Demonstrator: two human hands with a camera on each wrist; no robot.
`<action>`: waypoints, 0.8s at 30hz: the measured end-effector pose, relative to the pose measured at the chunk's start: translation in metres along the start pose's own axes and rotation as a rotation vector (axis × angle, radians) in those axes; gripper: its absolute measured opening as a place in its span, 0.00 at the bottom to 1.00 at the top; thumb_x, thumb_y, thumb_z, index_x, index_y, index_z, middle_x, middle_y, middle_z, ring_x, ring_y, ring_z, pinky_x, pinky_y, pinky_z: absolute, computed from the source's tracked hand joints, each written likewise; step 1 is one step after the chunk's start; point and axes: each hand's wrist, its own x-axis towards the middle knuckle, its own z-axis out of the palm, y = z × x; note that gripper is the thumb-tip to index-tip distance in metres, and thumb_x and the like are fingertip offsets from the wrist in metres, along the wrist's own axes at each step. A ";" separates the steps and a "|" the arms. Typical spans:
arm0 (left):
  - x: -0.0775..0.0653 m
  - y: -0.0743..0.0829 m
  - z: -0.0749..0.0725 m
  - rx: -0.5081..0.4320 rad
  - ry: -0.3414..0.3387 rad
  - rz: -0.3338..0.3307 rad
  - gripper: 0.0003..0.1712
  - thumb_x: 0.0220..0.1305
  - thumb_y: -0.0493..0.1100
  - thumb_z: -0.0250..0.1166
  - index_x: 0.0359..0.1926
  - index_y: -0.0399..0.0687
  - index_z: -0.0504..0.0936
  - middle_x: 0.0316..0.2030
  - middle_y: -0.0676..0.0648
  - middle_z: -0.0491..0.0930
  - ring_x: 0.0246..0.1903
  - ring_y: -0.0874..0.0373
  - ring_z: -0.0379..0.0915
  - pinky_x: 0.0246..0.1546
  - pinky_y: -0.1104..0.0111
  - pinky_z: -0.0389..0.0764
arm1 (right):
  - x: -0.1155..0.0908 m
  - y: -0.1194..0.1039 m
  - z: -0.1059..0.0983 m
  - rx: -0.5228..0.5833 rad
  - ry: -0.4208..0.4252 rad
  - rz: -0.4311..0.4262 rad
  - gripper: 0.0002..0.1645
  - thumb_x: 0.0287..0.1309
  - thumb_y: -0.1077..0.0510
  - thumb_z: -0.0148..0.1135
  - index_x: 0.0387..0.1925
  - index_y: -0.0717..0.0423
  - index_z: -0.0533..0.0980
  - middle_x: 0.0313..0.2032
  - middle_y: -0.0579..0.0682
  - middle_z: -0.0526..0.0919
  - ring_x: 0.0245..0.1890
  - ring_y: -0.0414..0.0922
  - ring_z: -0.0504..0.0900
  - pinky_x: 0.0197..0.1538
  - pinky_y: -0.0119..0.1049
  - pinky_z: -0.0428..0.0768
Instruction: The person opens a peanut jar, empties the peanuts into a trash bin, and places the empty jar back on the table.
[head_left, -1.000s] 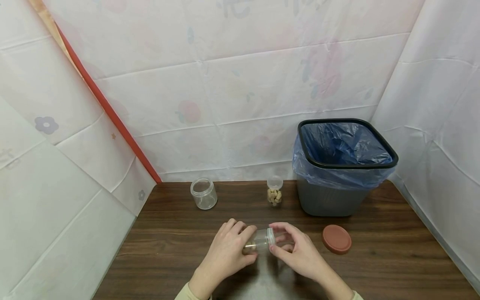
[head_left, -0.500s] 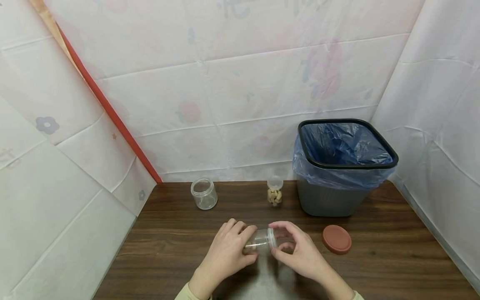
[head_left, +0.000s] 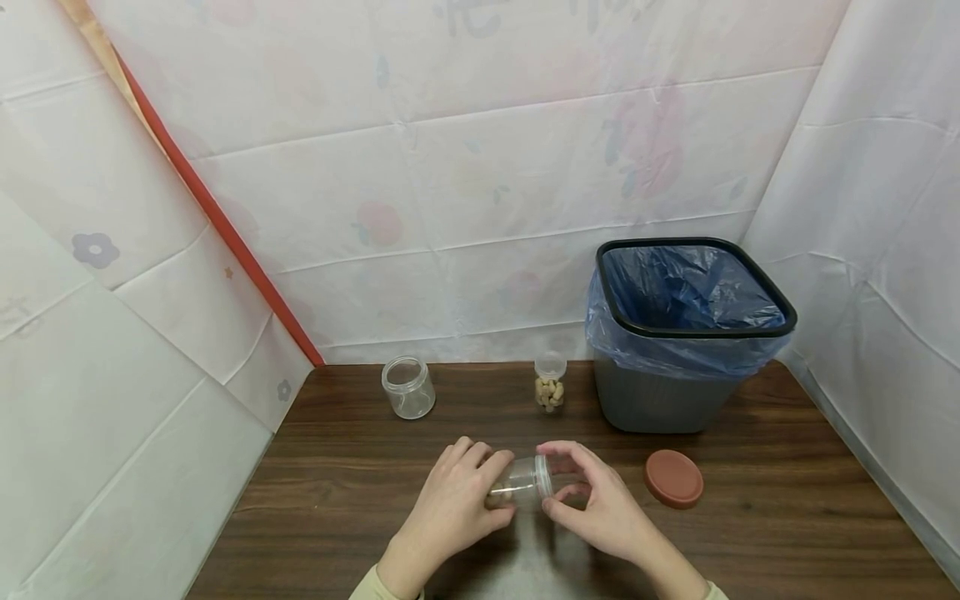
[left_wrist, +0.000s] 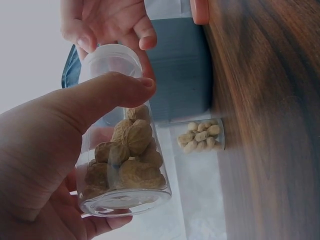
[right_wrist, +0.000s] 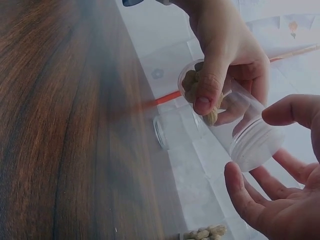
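Note:
My left hand (head_left: 461, 500) grips a clear plastic jar (head_left: 517, 478), which lies tipped sideways over the table. Peanuts in their shells (left_wrist: 132, 137) fill its lower part, as the left wrist view shows. At the jar's other end is a clear screw lid (right_wrist: 257, 146). My right hand (head_left: 600, 508) has its thumb and forefinger at opposite edges of this lid, the palm facing it and the other fingers curved behind. Part of the jar's body is hidden under my left fingers.
An open clear jar (head_left: 408, 400) stands at the back left. A smaller clear container of shelled-looking nuts (head_left: 549, 393) is at the back middle. The grey bin (head_left: 660, 392) with a blue liner stands back right, a reddish-brown round lid (head_left: 673, 478) in front of it.
My right thumb and forefinger have spread slightly and shifted a little along the lid's edge. My left hand and the jar stay in the same place.

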 end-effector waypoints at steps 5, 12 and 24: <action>0.000 0.000 0.000 -0.003 0.002 0.000 0.38 0.37 0.56 0.91 0.52 0.55 0.87 0.39 0.55 0.84 0.40 0.57 0.77 0.43 0.61 0.81 | 0.000 -0.001 0.000 -0.023 0.005 0.024 0.34 0.67 0.62 0.76 0.70 0.48 0.74 0.68 0.55 0.79 0.59 0.54 0.85 0.50 0.40 0.89; 0.000 0.000 0.000 0.002 0.017 0.010 0.38 0.36 0.55 0.91 0.52 0.55 0.87 0.38 0.55 0.84 0.40 0.57 0.76 0.43 0.61 0.81 | 0.001 -0.003 0.001 -0.031 0.052 0.082 0.22 0.77 0.55 0.68 0.68 0.48 0.76 0.64 0.52 0.83 0.59 0.47 0.87 0.51 0.39 0.88; 0.001 0.000 0.002 0.013 0.024 0.019 0.38 0.37 0.56 0.91 0.52 0.55 0.87 0.38 0.55 0.84 0.40 0.56 0.77 0.43 0.61 0.81 | 0.004 -0.004 0.003 -0.046 0.111 0.387 0.30 0.85 0.41 0.54 0.75 0.54 0.75 0.59 0.52 0.87 0.56 0.56 0.87 0.45 0.45 0.90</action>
